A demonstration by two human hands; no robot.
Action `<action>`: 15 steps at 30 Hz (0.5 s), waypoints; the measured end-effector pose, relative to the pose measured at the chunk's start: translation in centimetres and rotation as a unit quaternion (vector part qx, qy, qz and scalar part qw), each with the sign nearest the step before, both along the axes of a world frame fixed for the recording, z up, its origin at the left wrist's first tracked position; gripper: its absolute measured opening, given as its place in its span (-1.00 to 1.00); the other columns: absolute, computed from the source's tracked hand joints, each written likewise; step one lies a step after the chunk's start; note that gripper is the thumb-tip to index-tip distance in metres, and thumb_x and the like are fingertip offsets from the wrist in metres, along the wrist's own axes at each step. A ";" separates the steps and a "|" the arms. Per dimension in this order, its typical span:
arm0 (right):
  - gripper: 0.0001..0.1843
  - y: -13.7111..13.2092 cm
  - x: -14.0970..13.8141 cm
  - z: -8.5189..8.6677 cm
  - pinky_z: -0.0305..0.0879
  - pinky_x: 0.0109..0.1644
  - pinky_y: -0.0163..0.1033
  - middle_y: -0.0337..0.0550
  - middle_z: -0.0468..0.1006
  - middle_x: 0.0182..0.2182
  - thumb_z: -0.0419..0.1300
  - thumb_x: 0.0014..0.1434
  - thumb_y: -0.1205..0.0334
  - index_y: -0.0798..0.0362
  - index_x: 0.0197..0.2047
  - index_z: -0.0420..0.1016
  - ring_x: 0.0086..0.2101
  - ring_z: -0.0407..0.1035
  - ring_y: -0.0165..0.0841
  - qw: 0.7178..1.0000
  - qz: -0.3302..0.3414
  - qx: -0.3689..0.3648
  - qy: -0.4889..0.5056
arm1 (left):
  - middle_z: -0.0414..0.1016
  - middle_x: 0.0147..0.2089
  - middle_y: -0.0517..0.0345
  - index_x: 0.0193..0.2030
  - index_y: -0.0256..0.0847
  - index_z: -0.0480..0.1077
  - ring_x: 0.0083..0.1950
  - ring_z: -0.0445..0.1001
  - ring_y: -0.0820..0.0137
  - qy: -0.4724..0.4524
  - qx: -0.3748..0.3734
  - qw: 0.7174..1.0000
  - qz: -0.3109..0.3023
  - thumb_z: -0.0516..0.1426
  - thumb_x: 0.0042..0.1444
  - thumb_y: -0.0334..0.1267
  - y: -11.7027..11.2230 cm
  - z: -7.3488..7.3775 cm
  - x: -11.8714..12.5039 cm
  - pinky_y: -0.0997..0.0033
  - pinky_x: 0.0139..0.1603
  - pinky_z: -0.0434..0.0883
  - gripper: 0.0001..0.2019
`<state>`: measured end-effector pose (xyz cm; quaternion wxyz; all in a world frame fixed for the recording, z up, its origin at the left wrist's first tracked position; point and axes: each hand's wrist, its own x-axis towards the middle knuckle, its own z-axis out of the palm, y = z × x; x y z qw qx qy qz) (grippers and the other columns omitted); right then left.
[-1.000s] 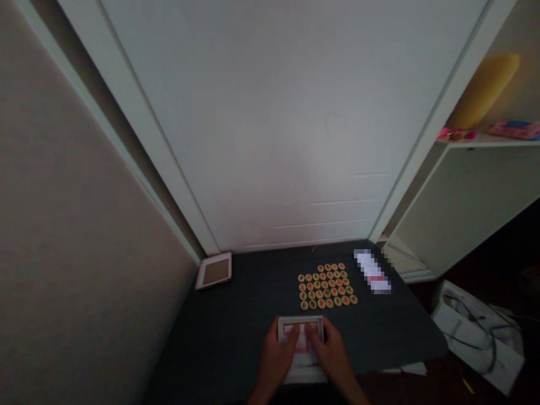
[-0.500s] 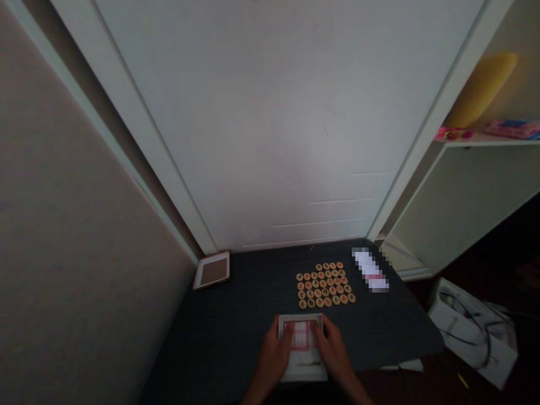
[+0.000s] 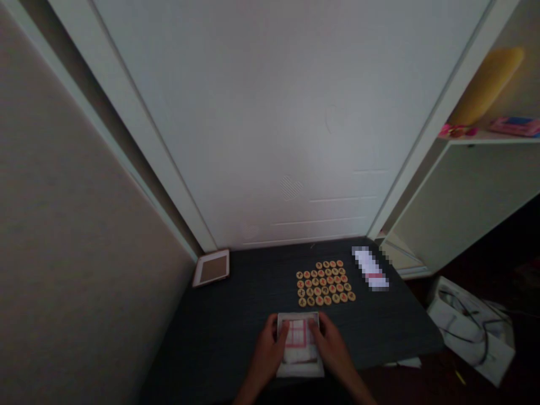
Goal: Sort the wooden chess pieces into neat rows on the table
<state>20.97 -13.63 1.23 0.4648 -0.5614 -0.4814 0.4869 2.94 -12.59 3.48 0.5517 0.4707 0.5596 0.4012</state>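
A shallow white open box (image 3: 300, 370) is at the table's near edge, between my hands. Inside it lies a folded white sheet (image 3: 296, 353) with a pink-red grid printed on it. My left hand (image 3: 270, 347) grips the box's left side, its thumb over the rim and on the sheet. On the opposite side my right hand (image 3: 327, 341) does the same, thumb pressing on the sheet. The other fingers are mostly hidden behind the box walls. Just beyond the box, round wooden Chinese chess pieces (image 3: 325, 291) with red and dark markings lie in rows.
On the dark table (image 3: 248, 304), a brown-and-white shallow tray or lid (image 3: 213, 268) sits at the back left. A blurred-out white item (image 3: 371, 269) lies at the right. A white panel (image 3: 274, 112) rises behind. Beside the table on the floor, a white box (image 3: 472, 332) holds cables.
The box and both hands have shifted slightly left, and the sheet sits a little differently in the box. The chess pieces keep their arrangement.
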 end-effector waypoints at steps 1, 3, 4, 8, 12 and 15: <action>-0.53 0.0 0.1 -0.1 0.44 -0.15 -0.16 -0.08 0.64 -0.28 0.14 0.22 -0.20 0.05 -0.14 0.53 -0.25 0.53 -0.17 1.000 -0.005 0.001 -0.013 | 0.68 -0.12 -0.11 0.02 -0.25 0.38 -0.14 0.65 0.11 0.000 0.006 1.000 -0.005 0.14 0.13 0.17 0.0 -0.1 -0.4 0.22 -0.15 0.55 -0.47; -0.51 -0.1 0.5 -0.4 0.46 -0.24 -0.18 -0.08 0.64 -0.31 0.17 0.21 -0.17 0.06 -0.02 0.50 -0.31 0.54 -0.18 0.999 -0.015 0.002 -0.039 | 0.67 -0.10 -0.11 0.09 -0.24 0.34 -0.12 0.65 0.12 0.039 0.017 0.999 -0.009 0.14 0.15 0.09 -0.1 -0.5 -1.2 0.20 -0.12 0.55 -0.49; -0.49 -0.1 0.7 -0.6 0.46 -0.27 -0.18 -0.08 0.64 -0.32 0.18 0.20 -0.15 0.07 0.03 0.48 -0.34 0.54 -0.19 0.998 -0.023 0.007 -0.054 | 0.66 -0.08 -0.10 0.12 -0.23 0.33 -0.11 0.65 0.12 0.077 0.029 0.997 -0.008 0.13 0.16 0.05 -0.1 -0.7 -1.6 0.19 -0.08 0.54 -0.51; -0.47 -0.6 1.5 -0.8 0.47 -0.19 -0.16 0.00 0.62 -0.21 0.23 0.18 -0.08 0.09 0.10 0.47 -0.28 0.54 -0.19 0.987 -0.078 0.054 -0.133 | 0.60 0.00 -0.10 0.14 -0.23 0.37 -0.06 0.60 0.13 0.244 0.099 0.965 0.007 0.12 0.15 -0.02 -0.8 -0.8 -3.0 0.11 0.09 0.46 -0.53; -0.60 -1.6 1.6 -0.1 0.46 -0.04 -0.12 -0.01 0.60 -0.17 0.22 0.21 0.01 0.02 0.05 0.53 -0.19 0.51 -0.17 0.972 -0.064 0.099 -0.203 | 0.50 0.10 -0.08 0.18 -0.18 0.35 -0.06 0.57 0.14 0.299 0.107 0.948 -0.014 0.12 0.15 -0.04 -1.6 0.1 -3.4 0.14 0.05 0.47 -0.52; -0.68 -2.4 1.1 0.4 0.44 0.03 -0.12 -0.04 0.58 -0.12 0.16 0.26 0.11 -0.05 0.05 0.54 -0.11 0.50 -0.17 0.965 -0.011 0.122 -0.232 | 0.43 0.20 -0.05 0.25 -0.10 0.30 0.00 0.55 0.15 0.306 0.102 0.945 -0.053 0.11 0.18 -0.08 -1.9 0.4 -3.2 0.17 0.08 0.46 -0.50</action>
